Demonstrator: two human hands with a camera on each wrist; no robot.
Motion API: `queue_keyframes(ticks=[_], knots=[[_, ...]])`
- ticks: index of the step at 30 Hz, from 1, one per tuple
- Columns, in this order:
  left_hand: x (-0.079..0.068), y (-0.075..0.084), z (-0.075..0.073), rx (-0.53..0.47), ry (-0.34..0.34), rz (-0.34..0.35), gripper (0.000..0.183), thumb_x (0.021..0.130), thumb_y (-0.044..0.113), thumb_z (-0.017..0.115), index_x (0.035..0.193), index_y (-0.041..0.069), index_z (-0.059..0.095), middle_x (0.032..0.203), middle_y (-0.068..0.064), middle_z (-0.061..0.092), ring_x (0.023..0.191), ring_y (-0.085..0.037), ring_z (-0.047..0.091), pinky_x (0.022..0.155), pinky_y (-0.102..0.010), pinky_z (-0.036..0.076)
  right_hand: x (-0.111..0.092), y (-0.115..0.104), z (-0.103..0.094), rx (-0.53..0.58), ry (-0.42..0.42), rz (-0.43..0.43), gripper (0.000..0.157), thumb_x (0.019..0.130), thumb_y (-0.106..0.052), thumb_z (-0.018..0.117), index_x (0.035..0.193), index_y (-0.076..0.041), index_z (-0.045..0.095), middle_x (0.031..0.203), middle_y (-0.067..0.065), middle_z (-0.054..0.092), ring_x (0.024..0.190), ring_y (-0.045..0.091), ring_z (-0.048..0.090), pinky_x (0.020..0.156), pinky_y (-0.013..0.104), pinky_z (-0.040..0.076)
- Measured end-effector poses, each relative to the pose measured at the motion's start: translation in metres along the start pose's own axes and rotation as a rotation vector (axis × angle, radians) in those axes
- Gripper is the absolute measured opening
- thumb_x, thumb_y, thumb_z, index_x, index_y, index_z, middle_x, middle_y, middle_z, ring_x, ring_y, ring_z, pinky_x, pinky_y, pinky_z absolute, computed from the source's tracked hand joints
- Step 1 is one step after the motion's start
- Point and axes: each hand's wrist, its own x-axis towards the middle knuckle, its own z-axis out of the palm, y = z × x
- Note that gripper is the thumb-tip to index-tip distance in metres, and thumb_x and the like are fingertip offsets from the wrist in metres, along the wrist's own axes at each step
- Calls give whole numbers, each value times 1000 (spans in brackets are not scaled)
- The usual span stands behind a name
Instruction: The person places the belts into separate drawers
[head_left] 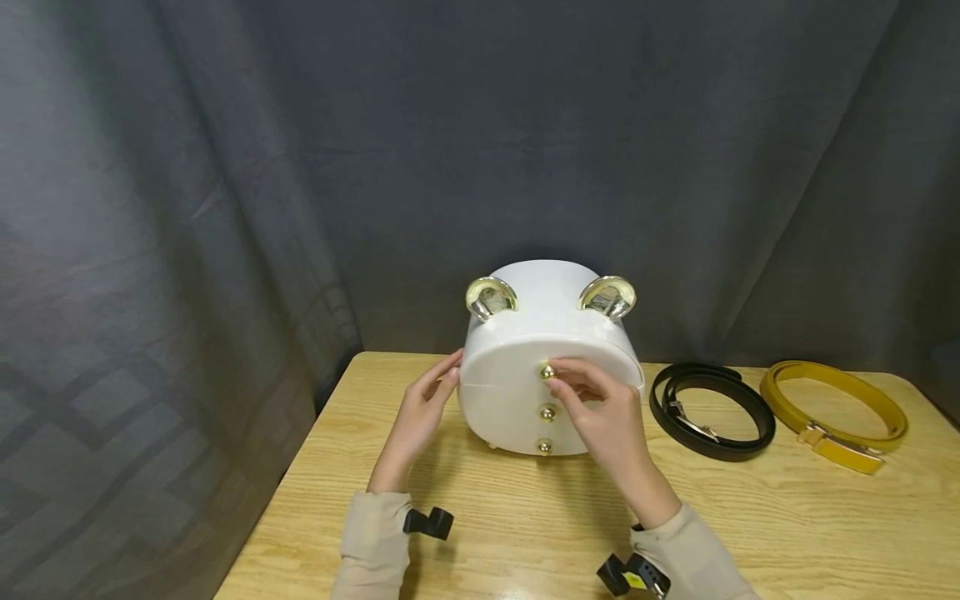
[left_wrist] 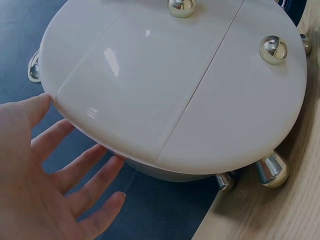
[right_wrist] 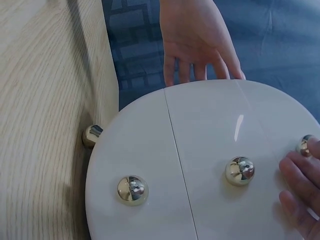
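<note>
A glossy white drawer box with two gold ears stands on small gold feet. Its rounded front carries three round gold knobs in a column, among them the middle knob and the bottom knob. My right hand pinches the top knob between thumb and fingers. With its fingers spread and fairly straight, my left hand touches the box's left edge. Thin seams cross the front, and the drawers look closed.
Right of the box lies a coiled black belt with a metal buckle. Farther right is a coiled mustard-yellow belt. The wooden table ends behind the box at a dark grey curtain.
</note>
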Motion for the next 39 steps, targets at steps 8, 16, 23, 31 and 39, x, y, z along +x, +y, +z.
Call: queue_keyframes(ticks=[8, 16, 23, 31, 39], knots=[[-1, 1, 0, -1, -2, -7, 42, 105, 31, 51, 144, 15, 54, 141, -8, 56, 119, -28, 58, 106, -52, 38, -3, -4, 0, 8, 7, -14, 28, 83, 4, 77, 109, -5, 74, 92, 5, 75, 76, 10, 68, 63, 17, 52], [-1, 1, 0, 3, -2, -25, 42, 103, 30, 55, 144, 18, 55, 141, -6, 56, 118, -27, 59, 103, -54, 40, -13, -3, 1, 34, -52, -18, 44, 83, 11, 73, 124, -3, 66, 99, 8, 73, 85, 16, 69, 75, 17, 53], [0, 2, 3, -1, 16, -20, 42, 103, 28, 56, 144, 16, 55, 140, -8, 56, 118, -29, 59, 102, -53, 42, -21, 0, 1, -8, -26, -88, 48, 81, 13, 73, 126, -1, 63, 100, 8, 73, 83, 19, 68, 77, 16, 51], [0, 4, 6, 21, 42, -2, 41, 103, 28, 56, 143, 17, 56, 141, -6, 55, 118, -27, 58, 97, -50, 45, -30, 6, -3, -52, -31, -74, 31, 81, 11, 75, 109, -2, 71, 97, 6, 74, 79, 15, 67, 74, 16, 51], [-1, 7, 9, 28, 64, 1, 41, 102, 31, 58, 141, 19, 57, 141, -3, 55, 119, -25, 57, 93, -44, 47, -37, 8, -8, -87, -92, 24, 31, 81, 4, 78, 110, -5, 72, 98, 1, 73, 80, 10, 66, 71, 24, 54]])
